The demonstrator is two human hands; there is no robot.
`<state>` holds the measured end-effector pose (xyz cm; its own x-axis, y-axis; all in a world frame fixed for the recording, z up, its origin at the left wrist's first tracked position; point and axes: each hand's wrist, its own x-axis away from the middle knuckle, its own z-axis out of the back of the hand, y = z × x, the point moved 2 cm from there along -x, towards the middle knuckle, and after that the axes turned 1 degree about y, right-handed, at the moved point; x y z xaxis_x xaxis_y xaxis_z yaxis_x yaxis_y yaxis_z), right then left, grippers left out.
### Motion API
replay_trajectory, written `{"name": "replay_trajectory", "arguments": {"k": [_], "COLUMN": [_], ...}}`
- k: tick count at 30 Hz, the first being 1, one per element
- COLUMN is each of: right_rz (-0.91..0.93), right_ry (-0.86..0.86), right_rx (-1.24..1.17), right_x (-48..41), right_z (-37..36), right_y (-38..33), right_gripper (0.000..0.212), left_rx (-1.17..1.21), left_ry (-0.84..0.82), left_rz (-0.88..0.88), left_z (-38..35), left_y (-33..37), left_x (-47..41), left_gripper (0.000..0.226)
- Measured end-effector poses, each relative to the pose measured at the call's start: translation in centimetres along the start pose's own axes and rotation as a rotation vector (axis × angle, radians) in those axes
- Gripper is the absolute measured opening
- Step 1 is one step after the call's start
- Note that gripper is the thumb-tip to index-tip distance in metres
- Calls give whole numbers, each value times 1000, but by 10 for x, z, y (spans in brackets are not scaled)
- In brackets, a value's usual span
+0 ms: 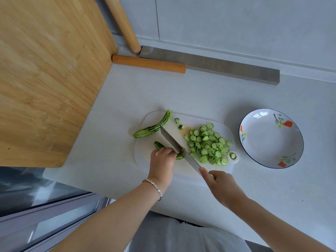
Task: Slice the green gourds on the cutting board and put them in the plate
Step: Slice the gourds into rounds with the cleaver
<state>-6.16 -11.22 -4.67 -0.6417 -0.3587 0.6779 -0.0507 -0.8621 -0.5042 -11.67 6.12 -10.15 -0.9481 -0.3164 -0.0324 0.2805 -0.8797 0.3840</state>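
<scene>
One gourd [160, 145] pinned on cutting board [154, 160] by left hand [161, 161] – long axis runs L-R, crosswise under knife [177, 144]; right hand [221, 185] clenched on knife handle; plate [271, 138] just right, no slices yet.

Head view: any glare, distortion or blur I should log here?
Head view: wide-angle bending curves the wooden board and the counter edges; window glare sits on the plate; soft daylight leaves faint shadows under the knife; the slices are sharp, with no motion blur on either hand.
</scene>
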Motion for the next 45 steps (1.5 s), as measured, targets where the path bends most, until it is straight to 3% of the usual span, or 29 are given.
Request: {"name": "replay_trajectory", "arguments": {"k": [11, 28, 37, 45], "right_rz": [-118, -28, -93, -57], "right_ry": [-54, 3, -34, -25], "right_rx": [-315, -34, -282, -154], "right_x": [-3, -7, -7, -6], "right_z": [1, 1, 4, 2], "right_y": [15, 11, 9, 6], "right_gripper": [53, 53, 53, 53], "left_rx": [54, 51, 75, 63], "left_ry": [-24, -84, -56, -59], "left_rz": [-52, -53, -27, -28], "left_z": [7, 2, 0, -1], "left_y": [-10, -2, -3, -2], "left_x": [-4, -5, -5, -4], "left_gripper": [27, 34, 31, 33]}}
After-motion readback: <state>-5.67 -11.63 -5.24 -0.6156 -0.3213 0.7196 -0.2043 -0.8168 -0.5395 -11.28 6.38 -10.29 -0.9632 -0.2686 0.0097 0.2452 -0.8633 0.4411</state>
